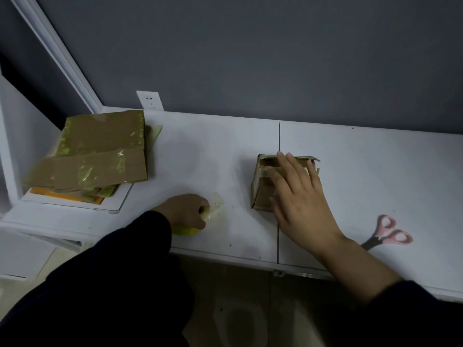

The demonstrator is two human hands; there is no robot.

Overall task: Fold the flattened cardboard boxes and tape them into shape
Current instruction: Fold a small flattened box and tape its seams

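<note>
Two hands over a white tabletop. Right hand lies flat, fingers spread, palm down on top of a small folded cardboard box standing near the tabletop's middle seam; pressing, not gripping. Box top shows tape strips, partly hidden by the fingers. Left hand, dark sleeve, is curled around a yellow-green tape roll at the tabletop's front edge, with a loose clear tape end sticking out just beyond the knuckles toward the box. Roll and box are apart. Stack of flattened cardboard boxes, patched with shiny tape, sits far left in a white tray, well apart from the folded box. Pink-handled scissors lie on the tabletop at right, just beside the right forearm, blades partly hidden behind it. White wall outlet on the grey wall behind the stack.
</note>
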